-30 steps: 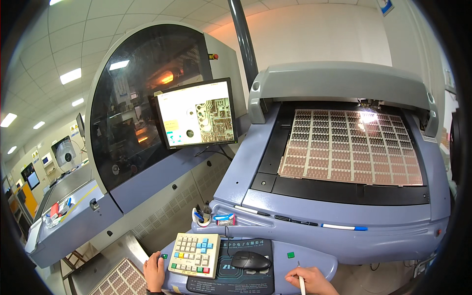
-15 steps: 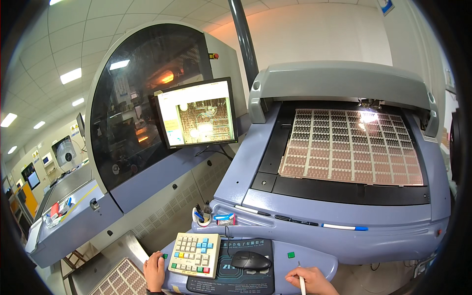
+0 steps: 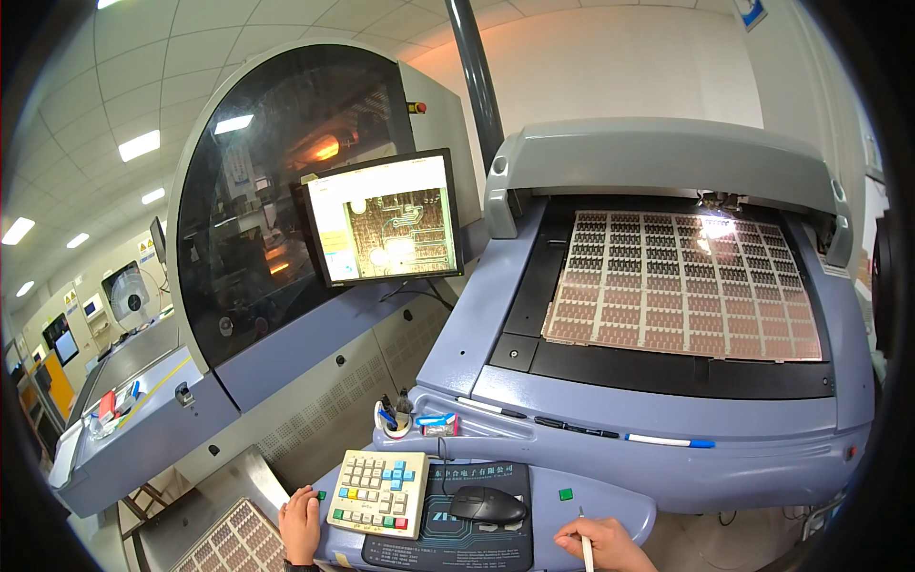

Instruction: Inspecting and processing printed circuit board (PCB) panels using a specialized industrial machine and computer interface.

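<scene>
My left hand rests on the console's left edge, its fingers stretched forward and holding nothing. Its fingertips are close to a small green button; whether they touch it I cannot tell. In my right hand is a slim white pen, pinched with its tip pointing up and away from me. A second green button lies just beyond that hand. Between my hands sit a cream keypad with coloured keys and a black mouse on a dark mouse pad.
Behind the console, a patterned copper-coloured panel lies on the machine's black bed, lit by a bright spot. A monitor shows a magnified circuit. Pens, including a blue-capped white marker, lie along the ledge beside a pen cup. Another panel is at lower left.
</scene>
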Motion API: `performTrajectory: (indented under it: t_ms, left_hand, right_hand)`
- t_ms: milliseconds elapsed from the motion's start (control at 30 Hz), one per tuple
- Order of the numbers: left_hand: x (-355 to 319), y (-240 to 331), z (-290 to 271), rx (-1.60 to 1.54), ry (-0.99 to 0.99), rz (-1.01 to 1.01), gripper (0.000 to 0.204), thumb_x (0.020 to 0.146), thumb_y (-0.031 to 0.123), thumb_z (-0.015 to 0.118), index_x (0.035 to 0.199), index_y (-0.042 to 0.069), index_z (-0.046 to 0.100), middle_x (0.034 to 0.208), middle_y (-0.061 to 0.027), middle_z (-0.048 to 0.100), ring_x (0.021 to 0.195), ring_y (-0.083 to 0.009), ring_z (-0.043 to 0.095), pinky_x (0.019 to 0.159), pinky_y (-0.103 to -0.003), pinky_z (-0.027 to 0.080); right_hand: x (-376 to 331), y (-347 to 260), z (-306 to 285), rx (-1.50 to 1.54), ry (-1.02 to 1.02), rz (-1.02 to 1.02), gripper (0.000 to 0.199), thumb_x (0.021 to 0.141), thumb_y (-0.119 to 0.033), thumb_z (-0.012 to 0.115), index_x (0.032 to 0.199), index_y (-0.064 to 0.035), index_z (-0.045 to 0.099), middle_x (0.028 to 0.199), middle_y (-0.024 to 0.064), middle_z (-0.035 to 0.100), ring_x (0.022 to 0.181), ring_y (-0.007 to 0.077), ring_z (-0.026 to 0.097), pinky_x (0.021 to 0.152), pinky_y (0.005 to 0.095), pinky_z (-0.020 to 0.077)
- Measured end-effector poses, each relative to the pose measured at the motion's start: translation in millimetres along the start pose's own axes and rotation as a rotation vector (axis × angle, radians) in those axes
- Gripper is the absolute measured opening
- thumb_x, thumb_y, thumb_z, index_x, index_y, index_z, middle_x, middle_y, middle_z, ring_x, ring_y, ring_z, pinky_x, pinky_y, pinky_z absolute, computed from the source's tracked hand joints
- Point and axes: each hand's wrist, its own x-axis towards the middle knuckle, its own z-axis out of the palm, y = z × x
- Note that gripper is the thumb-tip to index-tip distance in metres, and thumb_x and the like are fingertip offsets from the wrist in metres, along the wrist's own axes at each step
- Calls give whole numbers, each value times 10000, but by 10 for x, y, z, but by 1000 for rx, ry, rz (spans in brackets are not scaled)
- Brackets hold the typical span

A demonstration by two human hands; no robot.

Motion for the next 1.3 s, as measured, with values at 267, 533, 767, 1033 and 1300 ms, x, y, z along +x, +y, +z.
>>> performTrajectory:
  t_ms: [267, 533, 767, 1033, 1300]
  left_hand:
    - [-8, 67, -50, -7, -13, -13, 296, 953, 297, 439, 1051, 117, 653, 1205, -49, 609, 1175, -243, 523, 1023, -486, 307]
    - [10, 78, -35, 7, -30, -38, 281, 945, 300, 451, 1046, 150, 667, 1218, -31, 602, 1178, -217, 521, 1031, -482, 304]
    - [13, 57, -31, 11, -26, -40, 279, 944, 305, 451, 1028, 150, 668, 1214, -31, 606, 1178, -218, 522, 1032, -477, 302]
    - [9, 24, -21, -22, -19, -62, 286, 942, 323, 454, 1005, 136, 661, 1219, -43, 606, 1183, -227, 519, 1031, -481, 294]
    - [15, 39, -21, -18, -25, -45, 274, 947, 322, 447, 991, 123, 629, 1210, -55, 608, 1193, -237, 511, 1021, -470, 290]
  right_hand:
    - [2, -39, -11, -2, -6, -3, 101, 832, -131, 672, 858, -39, 638, 719, 135, 622, 650, 298, 628, 570, 355, 473]
    - [-14, 4, -1, -13, 2, 36, 98, 831, -126, 681, 869, -50, 633, 701, 126, 606, 617, 269, 605, 563, 340, 462]
    - [-8, -14, -6, -25, 12, 4, 104, 834, -133, 681, 872, -48, 634, 710, 128, 609, 623, 273, 607, 567, 339, 465]
    - [-1, -28, -10, -5, -12, 46, 102, 835, -130, 676, 869, -41, 638, 738, 133, 624, 655, 287, 624, 581, 347, 474]
    - [-5, -3, -13, -13, -13, 31, 108, 828, -136, 678, 855, -41, 637, 743, 140, 627, 661, 313, 622, 579, 363, 474]
